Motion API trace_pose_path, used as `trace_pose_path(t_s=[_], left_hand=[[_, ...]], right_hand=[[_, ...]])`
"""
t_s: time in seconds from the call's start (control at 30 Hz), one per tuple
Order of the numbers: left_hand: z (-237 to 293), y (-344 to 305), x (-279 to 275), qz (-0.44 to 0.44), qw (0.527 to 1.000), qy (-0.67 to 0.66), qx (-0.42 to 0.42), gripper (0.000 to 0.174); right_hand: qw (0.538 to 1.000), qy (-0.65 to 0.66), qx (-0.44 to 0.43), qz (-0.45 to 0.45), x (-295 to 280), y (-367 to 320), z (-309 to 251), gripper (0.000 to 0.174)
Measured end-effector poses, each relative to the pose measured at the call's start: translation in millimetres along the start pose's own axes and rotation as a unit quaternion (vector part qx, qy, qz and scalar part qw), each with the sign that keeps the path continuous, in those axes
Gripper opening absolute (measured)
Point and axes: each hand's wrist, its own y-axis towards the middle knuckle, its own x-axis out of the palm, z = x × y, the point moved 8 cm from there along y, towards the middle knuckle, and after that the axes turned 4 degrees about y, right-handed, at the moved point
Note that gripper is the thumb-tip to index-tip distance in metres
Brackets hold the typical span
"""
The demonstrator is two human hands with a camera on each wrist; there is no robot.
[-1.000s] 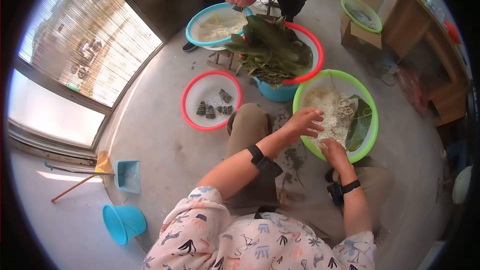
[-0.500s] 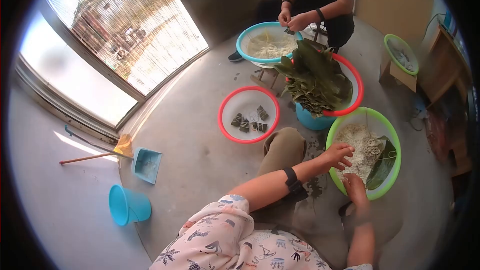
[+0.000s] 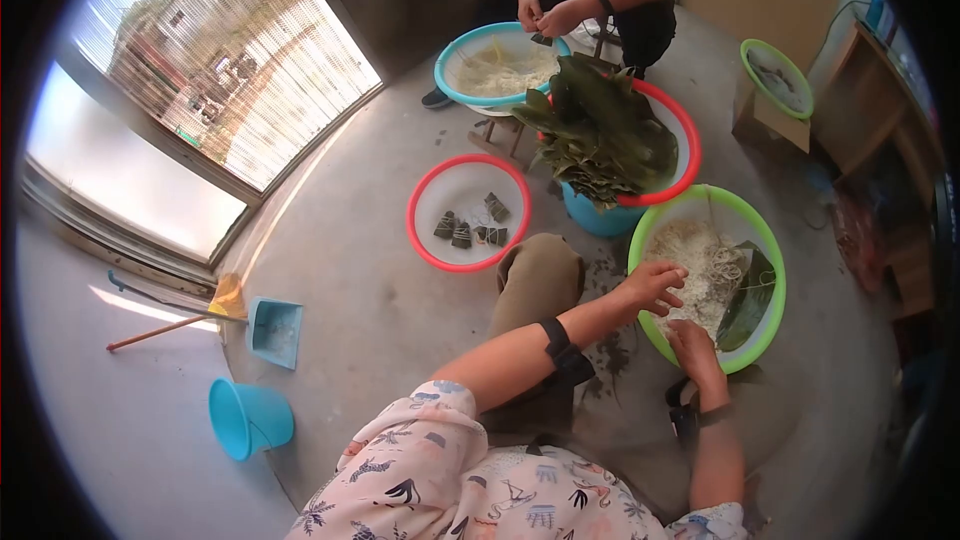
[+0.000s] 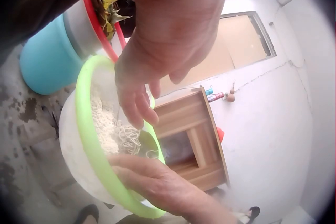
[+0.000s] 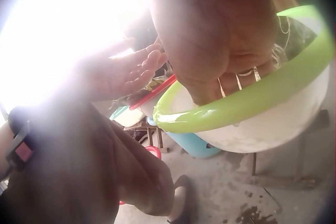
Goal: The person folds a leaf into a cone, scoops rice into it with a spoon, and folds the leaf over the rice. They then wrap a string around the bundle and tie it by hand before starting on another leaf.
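A green-rimmed basin (image 3: 776, 258) holds white rice (image 3: 690, 248), a bundle of pale string (image 3: 730, 268) and a broad green leaf (image 3: 748, 310). Over its near left side hovers my left hand (image 3: 652, 287), its fingers loosely bent and nothing in them. My right hand (image 3: 694, 348) reaches in across the near rim, with its fingers down by the rice. In the right wrist view those fingers (image 5: 247, 79) are spread apart behind the green rim, their tips partly hidden. Both hands are close together, the left one above the right in the left wrist view.
A pile of long leaves (image 3: 600, 125) fills a red-rimmed basin on a blue bucket (image 3: 600, 217). Several tied leaf parcels (image 3: 461, 234) lie in another red-rimmed basin (image 3: 413, 202). Opposite, a person works over a blue-rimmed basin (image 3: 448, 80). A dustpan (image 3: 275, 332) and blue bucket (image 3: 250, 418) stand left.
The head view has swung right and partly back, shifting the whole scene. Both hands stay at the green-rimmed basin, with the left still above the rice and the right at the near rim.
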Motion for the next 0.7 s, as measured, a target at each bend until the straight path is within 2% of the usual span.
trace_pose_path(t_s=[0.23,0.33,0.4,0.47,0.7], left_hand=[[4.9,-3.1,4.4,-0.007,1.0,0.006,-0.002,0.041],[6.6,-5.3,5.9,-0.002,1.0,0.009,-0.001,0.04],[2.0,-1.1,4.7,-0.006,1.0,0.005,0.002,0.04],[4.0,-2.5,3.8,-0.008,1.0,0.004,0.005,0.04],[9.6,-3.8,-4.5,0.013,0.999,-0.008,0.032,0.047]], right_hand=[[1.0,-0.02,-0.003,-0.004,0.5,0.8,-1.0,0.026],[0.999,-0.02,0.03,-0.022,-0.2,-2.6,-4.6,0.026],[1.0,-0.007,-0.004,0.001,-2.0,-1.7,-4.8,0.025],[1.0,-0.011,-0.002,-0.002,-3.1,-1.8,-7.7,0.025],[1.0,-0.019,0.015,0.008,-6.6,-5.8,-2.8,0.026]])
